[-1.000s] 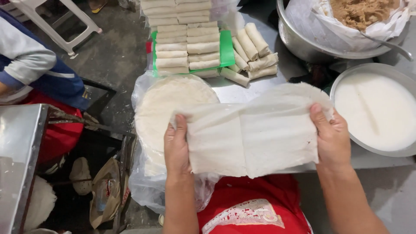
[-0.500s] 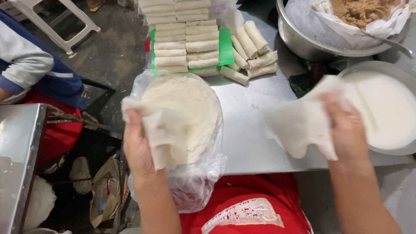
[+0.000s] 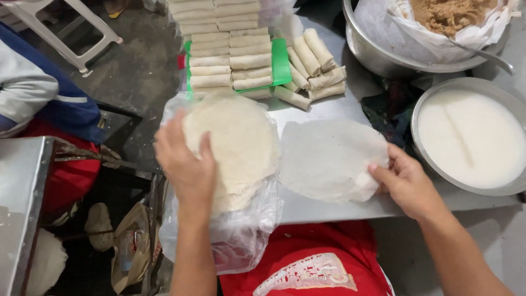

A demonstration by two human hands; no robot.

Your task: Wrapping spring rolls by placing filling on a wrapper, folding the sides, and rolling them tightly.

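My left hand [image 3: 183, 164] lies flat on the near-left edge of a round stack of pale wrappers [image 3: 241, 137] that sits in a clear plastic bag [image 3: 235, 235] at the table's left edge. A single thin wrapper [image 3: 326, 159] lies spread on the metal table [image 3: 323, 208] just right of the stack. My right hand [image 3: 408, 183] pinches that wrapper's near-right edge with its fingertips.
Several rolled spring rolls [image 3: 230, 57] are stacked on a green tray [image 3: 281, 60], with loose rolls [image 3: 312, 68] beside it. A metal bowl of white liquid [image 3: 471, 137] and a lined pot of brown filling [image 3: 444, 16] stand at the right. Another person's sleeve [image 3: 33, 87] is at left.
The wrapper I held in both hands has come apart; the right hand laid one sheet flat on the table, and the left hand went back onto the stack.
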